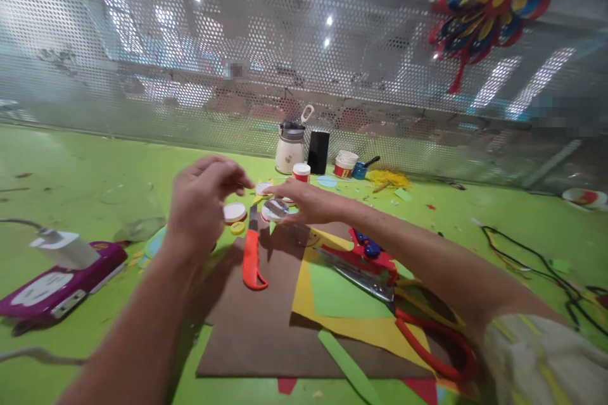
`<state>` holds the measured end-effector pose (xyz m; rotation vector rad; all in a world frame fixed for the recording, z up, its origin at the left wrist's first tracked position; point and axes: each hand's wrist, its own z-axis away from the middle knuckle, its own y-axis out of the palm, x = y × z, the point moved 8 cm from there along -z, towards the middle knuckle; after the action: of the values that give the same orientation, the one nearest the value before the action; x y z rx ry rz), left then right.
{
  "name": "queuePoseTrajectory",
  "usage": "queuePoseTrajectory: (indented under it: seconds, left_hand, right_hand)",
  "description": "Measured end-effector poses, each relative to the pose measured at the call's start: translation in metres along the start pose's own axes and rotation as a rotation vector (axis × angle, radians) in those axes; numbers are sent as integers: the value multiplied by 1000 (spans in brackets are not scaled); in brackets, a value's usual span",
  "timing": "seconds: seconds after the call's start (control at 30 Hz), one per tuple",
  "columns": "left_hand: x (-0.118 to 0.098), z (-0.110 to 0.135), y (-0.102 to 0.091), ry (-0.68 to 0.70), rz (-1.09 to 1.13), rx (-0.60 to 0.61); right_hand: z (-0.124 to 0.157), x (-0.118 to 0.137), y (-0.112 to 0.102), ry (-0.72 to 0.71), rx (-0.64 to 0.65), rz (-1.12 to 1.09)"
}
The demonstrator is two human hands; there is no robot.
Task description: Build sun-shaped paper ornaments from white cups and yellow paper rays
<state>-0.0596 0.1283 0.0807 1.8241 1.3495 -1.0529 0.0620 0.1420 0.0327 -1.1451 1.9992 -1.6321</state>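
Observation:
My left hand (pixel 202 199) is raised over the left side of the work area. Its fingers are curled together in a pinch, and whatever may be between them is too small to make out. Across from it, my right hand (pixel 308 200) reaches in with thumb and index finger apart, close around a round tub (pixel 275 209) with a dark, shiny top. By its index fingertip is a small white round piece (pixel 263 188). A white lid (pixel 234 212) and a small yellow cap (pixel 237 228) lie beside my left hand. Below them is an orange-handled utility knife (pixel 251 259).
Brown cardboard (pixel 256 342) bears yellow paper (pixel 351 329), green paper (pixel 342 294) and red-handled scissors (pixel 365 283). A purple power strip (pixel 61 291) sits left. Behind stand a white bottle (pixel 289 155), a phone (pixel 318 152) and stacked cups (pixel 345 164). Black cables (pixel 527 253) lie right.

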Motion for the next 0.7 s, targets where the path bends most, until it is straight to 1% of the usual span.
queuePoseTrajectory:
  seconds: [0.03, 0.07, 0.1, 0.13, 0.17, 0.23, 0.3, 0.37, 0.47, 0.57, 0.63, 0.7]
  left_hand:
    - [8, -6, -26, -60, -1, -227]
    - [23, -10, -40, -190, -39, -334]
    - [36, -13, -43, -269, -52, -322]
    - [46, -16, -40, -325, -50, -290]
    - [58, -16, -33, -395, -35, -218]
    - [79, -8, -8, -548, 23, -25]
    - [89, 5, 17, -638, 96, 131]
    - [93, 16, 36, -671, 157, 232]
    - [95, 24, 53, -681, 194, 320]
    - [95, 27, 60, -692, 208, 363]
    - [93, 27, 61, -686, 224, 366]
    - [92, 28, 63, -676, 238, 364]
  right_hand:
    - [4, 5, -3, 2, 12, 18]
    - [8, 10, -7, 7, 23, 37]
    - [12, 14, -10, 13, 30, 59]
    - [16, 17, -13, 18, 29, 87]
    - [20, 21, -17, 17, 27, 116]
    - [27, 26, -22, 2, 15, 159]
    - [35, 31, -25, -29, 1, 181]
    - [42, 34, -27, -58, -13, 207]
    - [52, 38, -29, -87, -35, 261]
    - [61, 39, -32, -93, -80, 303]
    - [68, 36, -38, -59, -164, 283]
    - [79, 29, -48, 25, -295, 216]
